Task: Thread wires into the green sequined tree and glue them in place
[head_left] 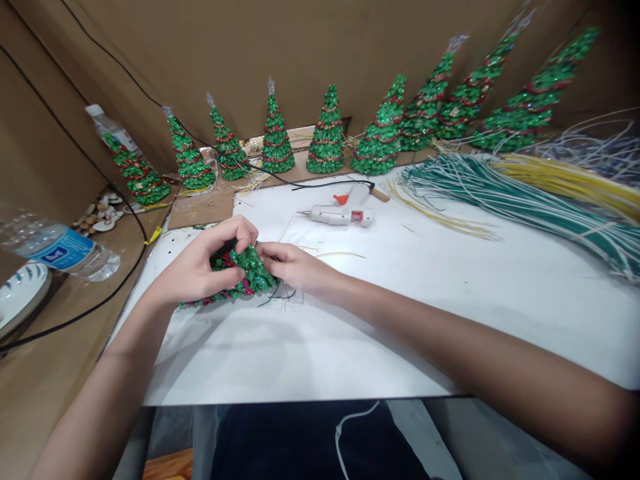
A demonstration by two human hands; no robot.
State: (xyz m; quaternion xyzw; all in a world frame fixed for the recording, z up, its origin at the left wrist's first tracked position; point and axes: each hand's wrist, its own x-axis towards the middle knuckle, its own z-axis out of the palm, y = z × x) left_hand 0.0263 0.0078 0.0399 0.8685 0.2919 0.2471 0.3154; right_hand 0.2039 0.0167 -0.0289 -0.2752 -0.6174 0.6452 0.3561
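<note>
A small glittery green Christmas tree (254, 265) with red trim lies on its side on the white tabletop. My left hand (207, 257) is curled over it, thumb on the near side and fingers across the top, gripping it. At the tree's right end, my right hand (300, 267) has its thumb and fingertips pinched together against the green edge. What sits between those fingertips is hidden. Several thin dark wires (285, 293) stick out just below them.
A white glue gun (343, 215) lies beyond my hands. Finished trees (326, 133) stand along the back. Bundles of green-and-white wire (520, 200) and yellow wire (565, 177) lie right. A water bottle (75, 252), plate (25, 293) and black cable (107, 297) are left.
</note>
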